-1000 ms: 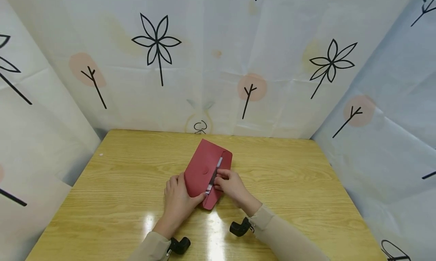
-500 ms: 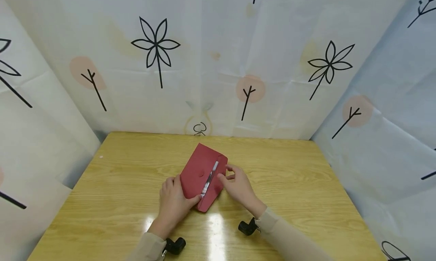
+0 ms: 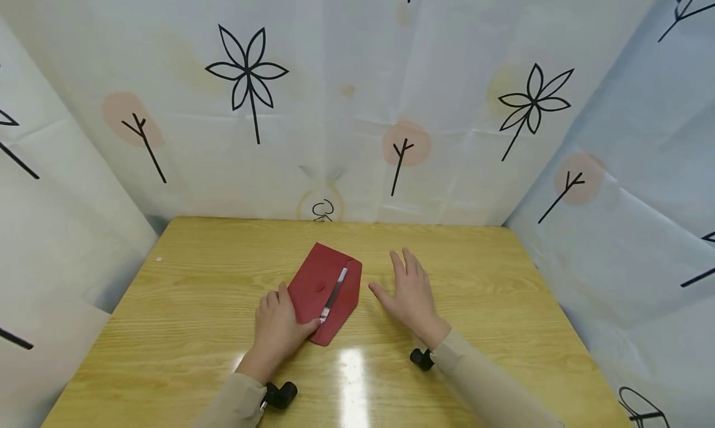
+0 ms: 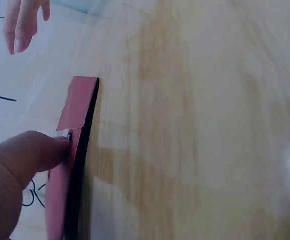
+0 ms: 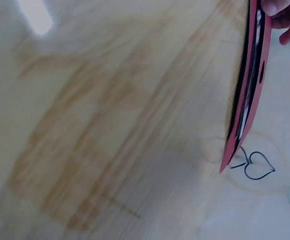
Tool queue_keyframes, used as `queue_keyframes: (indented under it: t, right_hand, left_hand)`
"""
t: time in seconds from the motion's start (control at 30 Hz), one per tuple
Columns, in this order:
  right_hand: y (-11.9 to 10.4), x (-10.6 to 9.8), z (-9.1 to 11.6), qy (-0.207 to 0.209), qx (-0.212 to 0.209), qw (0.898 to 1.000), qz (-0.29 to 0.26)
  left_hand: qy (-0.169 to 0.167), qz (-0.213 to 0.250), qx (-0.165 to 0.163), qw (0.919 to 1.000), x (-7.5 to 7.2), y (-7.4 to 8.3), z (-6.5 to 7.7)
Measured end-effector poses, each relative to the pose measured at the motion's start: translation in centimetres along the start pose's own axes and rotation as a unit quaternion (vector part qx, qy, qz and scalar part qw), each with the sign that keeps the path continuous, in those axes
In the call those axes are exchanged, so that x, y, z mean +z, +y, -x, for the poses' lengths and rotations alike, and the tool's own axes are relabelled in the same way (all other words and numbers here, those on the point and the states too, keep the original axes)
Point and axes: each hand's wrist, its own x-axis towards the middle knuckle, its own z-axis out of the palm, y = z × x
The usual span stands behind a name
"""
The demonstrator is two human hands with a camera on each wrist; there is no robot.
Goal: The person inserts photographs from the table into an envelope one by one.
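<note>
A red envelope (image 3: 306,282) lies tilted in the middle of the head view, its flap side to the right. White and grey contents (image 3: 336,290) show through the long slit beside the flap. My left hand (image 3: 274,322) grips the envelope's lower left side, with the thumb across the end of the slit; the left wrist view shows that thumb (image 4: 40,152) on the red edge. Some of its fingers are hidden behind the envelope. To the right of the envelope, apart from it, my right hand (image 3: 412,296) is held with fingers spread and nothing in it.
The wooden table (image 3: 475,279) carries the envelope and has a small white speck (image 3: 159,259) near its left edge. White cloth walls (image 3: 335,105) with line-drawn plants enclose the back and sides. A black wrist camera (image 3: 281,395) sits at the left sleeve.
My right hand has let go of the envelope's slit and flap edge and moved right, its fingers spreading. The envelope, still held by my left hand, has shifted slightly left.
</note>
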Motion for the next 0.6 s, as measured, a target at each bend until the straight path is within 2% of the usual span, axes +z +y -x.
queue_keyframes:
  t: [0.2,0.47,0.53,0.6]
  right_hand:
    - [0.5,0.5,0.2,-0.015,0.0,0.998,0.055]
    - [0.7,0.9,0.6,-0.04,0.026,0.996,0.071]
    - [0.7,1.0,0.7,-0.046,0.032,0.996,0.064]
    - [0.5,1.0,0.7,-0.056,0.036,0.996,0.053]
  left_hand:
    - [-0.016,-0.026,0.006,0.9995,-0.2,0.3,0.9]
    - [-0.1,-0.017,0.025,0.9946,-1.4,-0.1,0.6]
    - [-0.097,-0.021,0.038,0.9944,-1.9,-0.4,0.5]
    - [-0.077,-0.036,0.058,0.9947,-2.4,-0.7,0.3]
